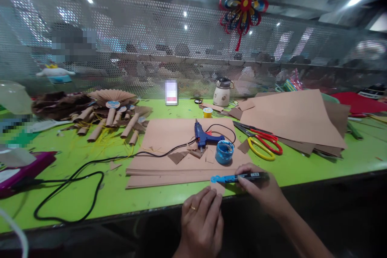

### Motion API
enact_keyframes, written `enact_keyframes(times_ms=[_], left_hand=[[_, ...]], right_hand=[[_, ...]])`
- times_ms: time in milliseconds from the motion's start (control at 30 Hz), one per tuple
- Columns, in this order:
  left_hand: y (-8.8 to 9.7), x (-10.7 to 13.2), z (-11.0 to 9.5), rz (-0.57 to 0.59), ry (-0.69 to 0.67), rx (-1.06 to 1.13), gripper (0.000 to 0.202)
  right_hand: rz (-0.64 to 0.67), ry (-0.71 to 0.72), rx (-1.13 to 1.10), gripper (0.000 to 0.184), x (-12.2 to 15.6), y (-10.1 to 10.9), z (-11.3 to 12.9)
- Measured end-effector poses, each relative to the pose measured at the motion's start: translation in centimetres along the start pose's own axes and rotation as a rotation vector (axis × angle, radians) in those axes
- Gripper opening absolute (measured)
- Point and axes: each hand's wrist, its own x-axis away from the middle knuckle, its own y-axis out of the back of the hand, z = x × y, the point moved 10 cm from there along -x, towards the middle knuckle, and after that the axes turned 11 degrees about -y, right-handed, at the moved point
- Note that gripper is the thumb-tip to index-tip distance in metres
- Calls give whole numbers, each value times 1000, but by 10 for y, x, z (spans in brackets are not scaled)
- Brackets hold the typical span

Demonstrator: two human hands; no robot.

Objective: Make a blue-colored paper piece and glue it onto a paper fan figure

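My right hand [256, 189] is closed round a black brush handle whose blue-painted tip [216, 178] lies over a small brown paper piece [218, 187] at the table's front edge. My left hand [202, 221], a ring on one finger, rests fingers flat on that piece's near side. A small tub of blue paint [224, 152] stands just behind on a stack of brown paper sheets [169, 161]. A blue glue gun [203, 137] lies beside the tub, its black cord [90, 169] trailing left.
Red and yellow scissors [261, 143] lie right of the tub, with large brown sheets [293, 121] behind. Rolled paper fans [111, 113] pile at the left. A jar [222, 92], a phone [171, 92] and a mesh screen [151, 40] stand at the back. A pink tray [21, 169] sits far left.
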Motion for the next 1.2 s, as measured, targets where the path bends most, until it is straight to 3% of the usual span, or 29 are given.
enact_keyframes(times_ms=[400,700,967,1200], left_hand=[[0,1,0,3,-6,-5,31],[-1,2,-1,-9,-11,-13,29],[2,-3,-1,-9,-18,-15,30],[0,-2,-1,-3,-9,-19,30]], right_hand=[[-89,-22,-1,11,1,13,-15],[-47,11,65,10,1,5,0],[-147,-12,54,9,1,13,-4],[-115,-48,-13,10,3,13,-8]])
